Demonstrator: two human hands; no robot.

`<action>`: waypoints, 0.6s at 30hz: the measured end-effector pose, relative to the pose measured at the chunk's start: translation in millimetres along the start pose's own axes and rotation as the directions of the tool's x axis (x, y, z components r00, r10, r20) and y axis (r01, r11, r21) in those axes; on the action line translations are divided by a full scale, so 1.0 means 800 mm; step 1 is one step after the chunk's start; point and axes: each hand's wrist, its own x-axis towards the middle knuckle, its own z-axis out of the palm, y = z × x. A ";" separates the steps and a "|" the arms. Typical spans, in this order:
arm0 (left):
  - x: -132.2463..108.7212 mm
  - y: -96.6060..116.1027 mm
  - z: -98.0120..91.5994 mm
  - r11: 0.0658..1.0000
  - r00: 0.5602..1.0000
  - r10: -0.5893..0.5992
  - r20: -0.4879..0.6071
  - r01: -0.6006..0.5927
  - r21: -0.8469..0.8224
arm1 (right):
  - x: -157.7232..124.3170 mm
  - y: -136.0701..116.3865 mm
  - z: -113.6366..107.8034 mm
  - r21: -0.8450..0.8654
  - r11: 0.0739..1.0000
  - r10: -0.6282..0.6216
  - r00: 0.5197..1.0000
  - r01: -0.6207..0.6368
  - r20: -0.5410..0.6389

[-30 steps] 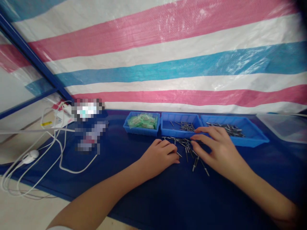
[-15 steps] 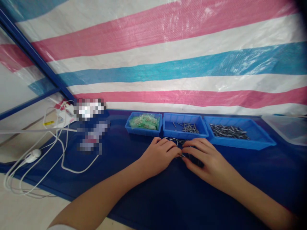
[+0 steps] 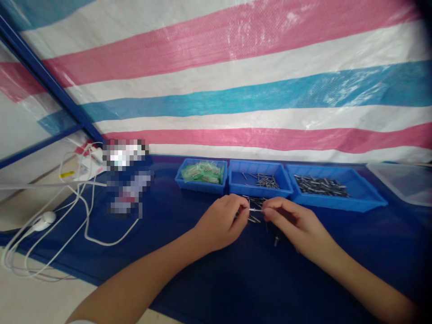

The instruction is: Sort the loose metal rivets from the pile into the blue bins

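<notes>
Item, in hand: one slim metal pin (image 3: 255,209), silvery, with a thicker section midway, spanning the gap between the two hands just above the near edge of a pin pile. The left hand (image 3: 221,222) is clamping its left end between thumb and curled fingers; the right hand (image 3: 300,222) is closing its fingertips on the right end. This two-ended hold is probably keeping so thin a piece steady and level.

Item: loose pins (image 3: 257,201), hard, dark and glossy, lying crosswise beneath and beyond the hands, presumably heaped there for easy reach; one stray (image 3: 276,239) is resting nearer, below the right hand.

Item: three blue ribbed plastic bins, standing in a row at the far side, apparently keeping kinds apart. Left bin (image 3: 199,186): holding crinkled green pouches (image 3: 202,173). Middle bin (image 3: 258,191): holding a small scatter of pins. Right bin (image 3: 354,204): holding a denser heap.

Item: smooth dark-blue surface (image 3: 216,279), carrying all the above.

Item: striped woven-plastic sheet (image 3: 216,108), glossy, creased, hanging behind.
</notes>
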 end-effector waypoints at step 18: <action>0.000 0.001 0.012 0.995 0.996 0.070 0.056 -0.065 -0.073 | -0.007 -0.013 0.004 -0.054 0.974 -0.222 0.974 0.219 -0.052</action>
